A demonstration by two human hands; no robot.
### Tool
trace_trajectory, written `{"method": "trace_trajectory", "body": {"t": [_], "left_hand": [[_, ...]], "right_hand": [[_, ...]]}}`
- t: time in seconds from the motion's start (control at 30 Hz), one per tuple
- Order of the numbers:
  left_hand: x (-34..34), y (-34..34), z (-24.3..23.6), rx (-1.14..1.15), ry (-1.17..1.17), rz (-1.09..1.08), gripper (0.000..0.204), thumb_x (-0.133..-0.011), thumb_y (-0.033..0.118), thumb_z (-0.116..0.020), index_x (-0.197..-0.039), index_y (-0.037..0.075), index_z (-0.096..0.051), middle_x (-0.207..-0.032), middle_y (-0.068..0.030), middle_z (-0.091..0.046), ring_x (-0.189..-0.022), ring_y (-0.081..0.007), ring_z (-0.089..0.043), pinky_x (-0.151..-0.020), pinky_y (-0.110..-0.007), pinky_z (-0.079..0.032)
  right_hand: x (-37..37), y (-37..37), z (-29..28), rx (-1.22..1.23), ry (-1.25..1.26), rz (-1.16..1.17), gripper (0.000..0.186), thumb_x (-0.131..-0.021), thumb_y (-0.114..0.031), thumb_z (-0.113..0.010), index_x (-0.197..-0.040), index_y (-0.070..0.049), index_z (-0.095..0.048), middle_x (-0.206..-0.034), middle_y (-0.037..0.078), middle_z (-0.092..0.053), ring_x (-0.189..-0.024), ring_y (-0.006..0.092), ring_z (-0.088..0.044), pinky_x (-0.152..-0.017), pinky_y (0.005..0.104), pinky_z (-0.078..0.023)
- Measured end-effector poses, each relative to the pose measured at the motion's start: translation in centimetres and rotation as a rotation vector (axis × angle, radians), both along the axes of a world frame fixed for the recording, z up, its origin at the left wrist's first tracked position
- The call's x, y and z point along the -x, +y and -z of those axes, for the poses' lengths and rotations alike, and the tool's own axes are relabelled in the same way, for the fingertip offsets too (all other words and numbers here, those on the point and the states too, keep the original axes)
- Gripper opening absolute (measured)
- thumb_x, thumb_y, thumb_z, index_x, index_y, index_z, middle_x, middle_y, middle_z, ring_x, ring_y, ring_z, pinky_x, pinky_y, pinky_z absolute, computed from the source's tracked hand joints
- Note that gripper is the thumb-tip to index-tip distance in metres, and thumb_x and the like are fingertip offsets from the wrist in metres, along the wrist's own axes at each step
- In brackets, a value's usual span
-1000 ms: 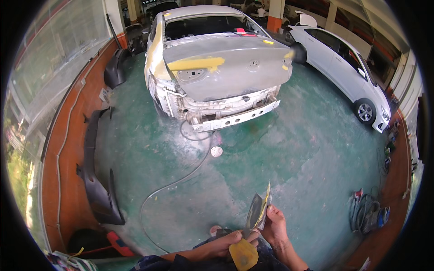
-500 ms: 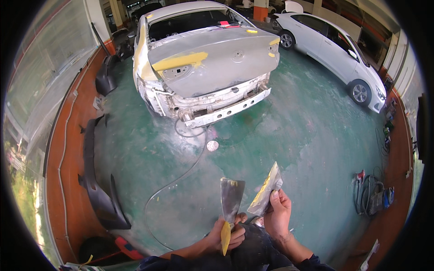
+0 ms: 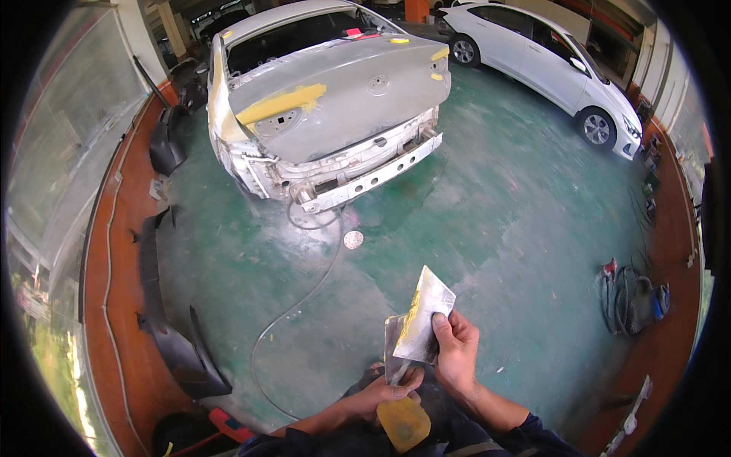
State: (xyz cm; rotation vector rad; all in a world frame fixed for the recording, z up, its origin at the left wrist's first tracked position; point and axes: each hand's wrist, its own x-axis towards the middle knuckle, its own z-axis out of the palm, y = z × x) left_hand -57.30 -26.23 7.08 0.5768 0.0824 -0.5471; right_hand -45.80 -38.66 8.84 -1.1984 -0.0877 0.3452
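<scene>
My right hand grips a flat metal putty spreader, thumb on its face, with yellow putty along its left edge. My left hand is closed on a putty knife with a dark, upright blade. The spreader overlaps part of that blade; I cannot tell whether the two touch. Below my left hand's fingers shows a flat yellow piece, like a plastic spreader; how it is held is hidden.
Ahead stands a car stripped at the rear, with yellow filler patches. A white car is at the far right. A dark bumper lies left. A hose crosses the green floor; a coiled hose lies right.
My right hand has moved left, bringing the metal spreader over the putty knife blade. The yellow piece at my left hand has turned its broad face into view. The whole view has shifted slightly.
</scene>
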Motion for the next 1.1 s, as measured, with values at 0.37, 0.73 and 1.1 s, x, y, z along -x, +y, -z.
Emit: {"method": "trace_trajectory", "body": {"t": [0.37,0.73,1.1], "left_hand": [[0.7,1.0,-0.4,-0.005,-0.01,-0.138,0.041,-0.086,0.038,-0.073,-0.102,0.011,-0.047,-0.085,0.0004,-0.046,-0.078,-0.0092,-0.046,-0.063,-0.026,-0.034],[0.4,0.3,0.7,-0.148,0.09,0.027,0.041,-0.087,0.033,-0.075,-0.105,0.012,-0.045,-0.088,0.0025,-0.044,-0.084,-0.0082,-0.047,-0.072,-0.025,-0.038],[1.0,3.4,1.3,-0.233,0.101,-0.336,0.054,-0.09,0.032,-0.076,-0.13,0.011,-0.048,-0.11,-0.0096,-0.063,-0.109,-0.0201,-0.058,-0.093,-0.033,-0.046]], "right_hand": [[-1.2,-0.7,1.1,-0.177,0.048,0.098,0.02,-0.105,-0.013,-0.057,-0.108,0.004,-0.066,-0.096,0.003,-0.07,-0.078,0.0054,-0.058,-0.072,0.0241,-0.048],[-0.8,0.2,-1.3,-0.204,0.173,-0.177,0.022,-0.106,-0.013,-0.055,-0.109,0.005,-0.066,-0.097,0.005,-0.071,-0.082,0.0079,-0.062,-0.076,0.0258,-0.051],[-2.0,-2.1,0.6,-0.196,0.073,0.125,0.024,-0.107,-0.017,-0.052,-0.11,0.004,-0.064,-0.1,0.008,-0.071,-0.084,0.0132,-0.066,-0.08,0.0318,-0.054]]}}
